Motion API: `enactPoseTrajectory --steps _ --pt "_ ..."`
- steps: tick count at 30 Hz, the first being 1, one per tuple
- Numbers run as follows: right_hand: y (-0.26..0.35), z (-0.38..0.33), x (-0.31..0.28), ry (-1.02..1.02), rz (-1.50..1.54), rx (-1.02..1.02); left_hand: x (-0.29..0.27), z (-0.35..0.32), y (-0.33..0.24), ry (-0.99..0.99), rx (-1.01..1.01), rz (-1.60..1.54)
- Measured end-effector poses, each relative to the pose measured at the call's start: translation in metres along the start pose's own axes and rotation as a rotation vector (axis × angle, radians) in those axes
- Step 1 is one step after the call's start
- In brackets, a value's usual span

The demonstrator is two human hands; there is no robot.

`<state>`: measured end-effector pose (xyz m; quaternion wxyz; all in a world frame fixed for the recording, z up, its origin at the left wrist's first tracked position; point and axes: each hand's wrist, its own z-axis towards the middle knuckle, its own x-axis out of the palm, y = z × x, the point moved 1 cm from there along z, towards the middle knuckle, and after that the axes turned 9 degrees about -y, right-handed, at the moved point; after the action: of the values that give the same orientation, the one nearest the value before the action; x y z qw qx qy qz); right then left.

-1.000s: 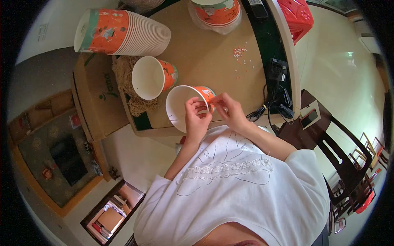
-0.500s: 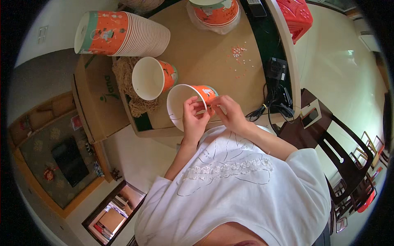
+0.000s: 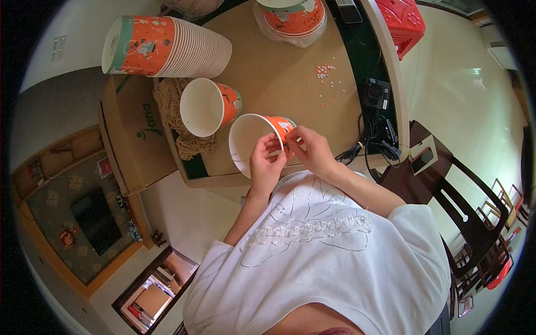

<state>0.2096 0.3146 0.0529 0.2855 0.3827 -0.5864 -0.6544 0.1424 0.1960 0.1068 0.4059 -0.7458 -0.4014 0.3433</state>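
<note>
A paper bucket [image 3: 245, 137], white inside with an orange and green printed outside, lies tilted with its mouth toward me at the table's near edge. My left hand [image 3: 267, 163] grips its rim, fingers inside the mouth and thumb at the edge. Against the printed outer wall, close to the rim, my right hand [image 3: 310, 149] has thumb and fingertips pinched together. Whatever lies between those fingertips is too small to make out. A thin strand shows across the bucket's white inside, left of my left hand.
A second paper bucket [image 3: 202, 107] lies beside tangled brown twine [image 3: 170, 109]. Behind stand a long stack of buckets [image 3: 184, 47] and another bucket group [image 3: 293, 19] in clear plastic. Small orange and white beads [image 3: 324, 71] are scattered rightward. Black cables [image 3: 363, 142] run along the right edge.
My right hand's fingertips have shifted slightly up and closer against the bucket's outer wall. The bucket has moved a little to the right; my left hand keeps its hold on the rim.
</note>
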Motion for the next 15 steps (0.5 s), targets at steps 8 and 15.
enactPoseTrajectory --steps 8,15 --pt "-0.002 0.001 -0.003 0.018 -0.075 -0.029 0.004 0.001 0.003 0.009 0.043 0.009" --pt "-0.006 -0.001 -0.011 0.009 -0.081 -0.017 0.008 0.010 0.035 0.042 0.092 0.049"
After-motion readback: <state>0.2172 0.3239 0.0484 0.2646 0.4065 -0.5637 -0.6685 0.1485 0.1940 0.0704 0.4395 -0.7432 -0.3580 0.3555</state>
